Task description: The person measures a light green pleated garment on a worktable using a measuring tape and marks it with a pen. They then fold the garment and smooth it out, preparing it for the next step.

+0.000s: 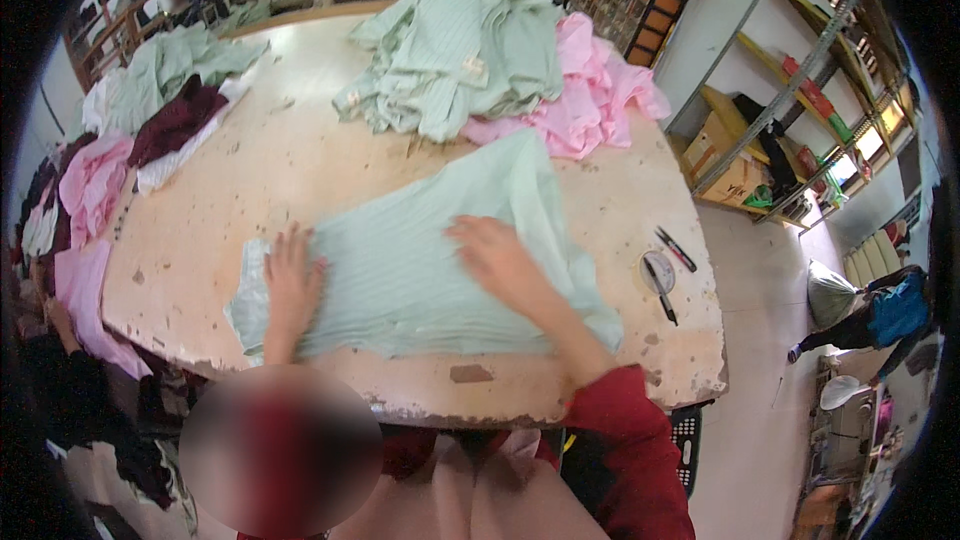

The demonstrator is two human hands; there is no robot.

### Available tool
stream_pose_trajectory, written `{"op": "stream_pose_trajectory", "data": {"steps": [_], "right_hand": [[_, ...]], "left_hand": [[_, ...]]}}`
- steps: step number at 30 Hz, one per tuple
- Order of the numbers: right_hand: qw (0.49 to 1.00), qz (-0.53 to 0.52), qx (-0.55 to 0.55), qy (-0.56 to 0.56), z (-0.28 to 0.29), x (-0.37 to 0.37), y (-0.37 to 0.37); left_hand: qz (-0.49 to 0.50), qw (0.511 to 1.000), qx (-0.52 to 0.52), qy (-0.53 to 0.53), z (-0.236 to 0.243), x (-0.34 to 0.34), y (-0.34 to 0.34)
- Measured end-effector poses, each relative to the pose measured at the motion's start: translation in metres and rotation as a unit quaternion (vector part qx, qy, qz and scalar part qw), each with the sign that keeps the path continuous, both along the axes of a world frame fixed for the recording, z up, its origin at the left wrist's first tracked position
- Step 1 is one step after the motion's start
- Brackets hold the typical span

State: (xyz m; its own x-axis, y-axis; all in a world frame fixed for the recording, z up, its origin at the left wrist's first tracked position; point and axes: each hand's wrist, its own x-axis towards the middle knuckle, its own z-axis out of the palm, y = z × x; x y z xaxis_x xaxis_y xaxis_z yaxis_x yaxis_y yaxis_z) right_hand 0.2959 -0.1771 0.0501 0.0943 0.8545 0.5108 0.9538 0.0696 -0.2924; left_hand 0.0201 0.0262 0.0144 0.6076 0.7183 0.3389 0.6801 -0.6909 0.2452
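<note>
A pale green ribbed garment (400, 285) lies spread on the table in front of me, its narrower end to the left and its wider end to the right. My left hand (293, 275) rests flat on it near the left end, fingers pointing away from me. Over the middle of the cloth is my right hand (492, 255), slightly blurred, with its fingers stretched toward the left. Neither hand grips the fabric. At the far right corner the cloth rises in a loose fold.
On the wooden table (290, 155) stand a green garment pile (465, 50) and pink garments (590, 90) at the back. More clothes (180, 70) lie at the left. A round white disc (657, 273) and pens sit at the right. Shelving (760, 120) and another person (890, 310) are beyond.
</note>
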Motion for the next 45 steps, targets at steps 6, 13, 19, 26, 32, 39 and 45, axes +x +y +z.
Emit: {"op": "stream_pose_trajectory", "data": {"steps": [6,13,19,26,32,39,45], "right_hand": [[0.865,-0.480,-0.110,-0.096,-0.051,0.100,0.001],[0.966,-0.243,-0.004,0.089,-0.036,0.071,0.011],[0.964,-0.176,-0.001,0.198,-0.048,0.007,0.012],[0.906,-0.085,-0.037,0.413,-0.016,-0.071,-0.079],[0.922,-0.207,-0.083,0.317,0.008,-0.086,-0.286],[0.657,-0.686,-0.159,0.270,0.000,-0.099,-0.489],[0.709,-0.627,0.022,0.321,-0.005,-0.066,-0.459]], "left_hand": [[-0.024,0.997,-0.037,0.065,-0.021,0.004,-0.002],[-0.056,0.997,0.021,0.048,-0.025,0.004,-0.008],[0.132,0.986,-0.081,0.060,-0.017,-0.001,-0.022],[-0.422,0.720,-0.535,-0.132,-0.020,0.063,-0.126],[-0.628,0.616,-0.450,0.154,0.052,0.094,-0.203],[-0.451,0.754,-0.478,-0.007,0.085,0.124,-0.171],[-0.468,0.773,-0.427,-0.029,0.083,0.143,-0.132]]}}
